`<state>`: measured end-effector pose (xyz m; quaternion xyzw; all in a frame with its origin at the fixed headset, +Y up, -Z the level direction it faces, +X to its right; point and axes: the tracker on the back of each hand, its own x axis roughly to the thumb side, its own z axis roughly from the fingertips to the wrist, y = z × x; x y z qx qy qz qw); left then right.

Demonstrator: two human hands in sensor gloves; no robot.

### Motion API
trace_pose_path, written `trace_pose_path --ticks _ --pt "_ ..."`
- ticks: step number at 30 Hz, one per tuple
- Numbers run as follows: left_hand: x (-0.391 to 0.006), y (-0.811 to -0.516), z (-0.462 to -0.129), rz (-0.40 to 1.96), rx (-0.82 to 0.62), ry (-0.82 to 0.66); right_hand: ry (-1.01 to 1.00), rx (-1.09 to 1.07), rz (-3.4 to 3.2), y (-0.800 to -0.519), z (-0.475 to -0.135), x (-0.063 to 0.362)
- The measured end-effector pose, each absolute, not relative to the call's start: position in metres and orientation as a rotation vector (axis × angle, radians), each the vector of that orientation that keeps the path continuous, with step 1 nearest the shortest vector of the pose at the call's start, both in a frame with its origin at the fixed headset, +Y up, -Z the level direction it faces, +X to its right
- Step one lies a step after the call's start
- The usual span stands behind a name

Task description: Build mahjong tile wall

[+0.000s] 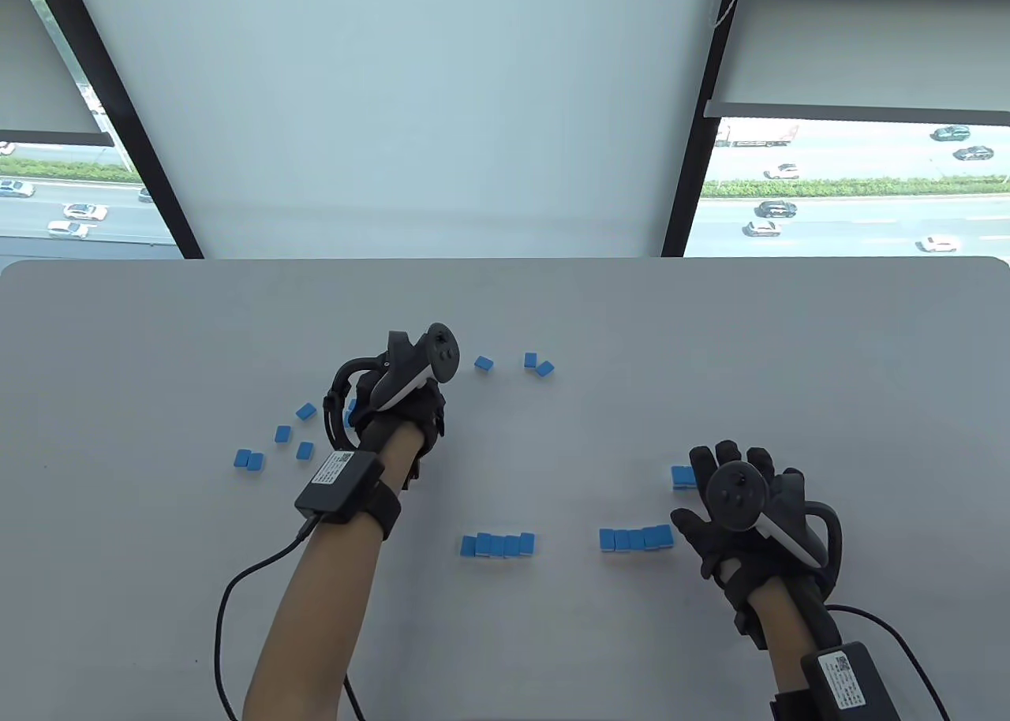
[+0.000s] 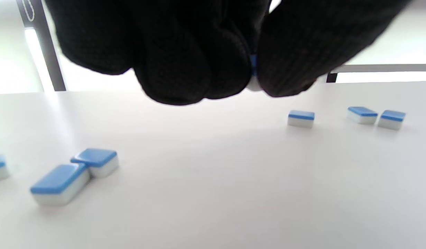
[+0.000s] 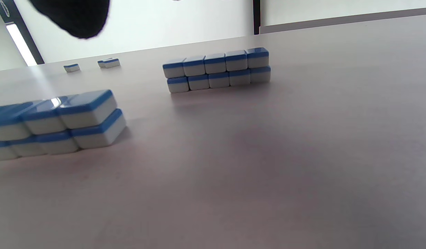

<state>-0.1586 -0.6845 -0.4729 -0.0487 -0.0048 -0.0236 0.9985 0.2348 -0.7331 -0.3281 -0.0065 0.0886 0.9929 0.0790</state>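
Two short walls of blue-backed white tiles, stacked two high, stand near the front: the left wall (image 1: 499, 545) (image 3: 216, 69) and the right wall (image 1: 636, 538) (image 3: 61, 121). My left hand (image 1: 414, 421) (image 2: 252, 81) hovers over the loose tiles at mid-left and pinches one tile (image 2: 253, 67) between thumb and fingers; only a blue sliver of it shows. My right hand (image 1: 698, 496) lies with fingers spread and straight just right of the right wall, holding nothing. A small clump of tiles (image 1: 682, 476) sits by its index finger.
Loose tiles lie face down at left (image 1: 248, 460) (image 1: 282, 435) (image 1: 306, 412) (image 2: 95, 160) and farther back (image 1: 484, 364) (image 1: 538, 364) (image 2: 301, 118). A gap separates the two walls. Cables trail from both wrists toward the front edge.
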Motion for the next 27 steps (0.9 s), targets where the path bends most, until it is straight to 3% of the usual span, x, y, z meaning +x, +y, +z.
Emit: trace_pose_path --ticks 5,12,19,27 --pt "-0.166 -0.657 -0.425 -0.063 0.011 -0.119 0.267 -0.015 2.977 -0.733 -0.328 0.234" --pt "-0.169 -0.647 -0.367 0.032 0.092 -0.25 0.25 -0.013 2.968 -0.732 -0.327 0.234" --pt "-0.166 -0.671 -0.328 0.041 0.171 -0.356 0.259 -0.01 2.972 -0.733 -0.327 0.232" --pt "-0.158 -0.712 -0.323 0.095 -0.051 -0.423 0.263 -0.016 2.974 -0.734 -0.326 0.232"
